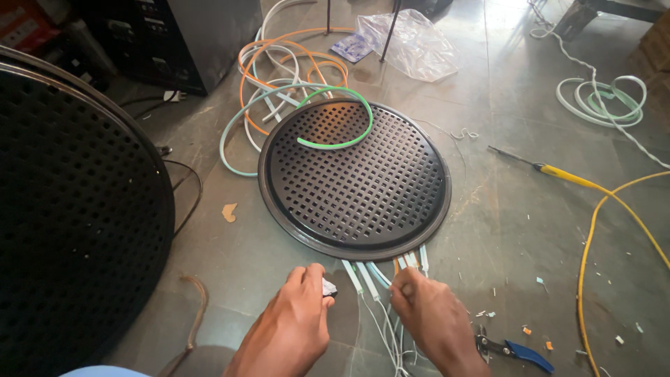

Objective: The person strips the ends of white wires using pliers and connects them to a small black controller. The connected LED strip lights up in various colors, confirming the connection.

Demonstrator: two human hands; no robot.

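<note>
Left hand point(296, 322) fingers pinched on a small white piece point(328, 287), right hand point(433, 322) fingers closed around strip ends point(408, 264) below the round perforated black disc point(354, 178) on the floor point(516, 209).

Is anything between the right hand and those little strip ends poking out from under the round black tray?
No. The right hand is already at the strip ends beside the perforated tray. Nothing visible sits between them.

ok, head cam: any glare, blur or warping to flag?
Head view: daylight glare washes the floor at top right; wide-angle warping bows the big black disc at left; both hands and the perforated round plate are sharp, shadows soft.
</note>
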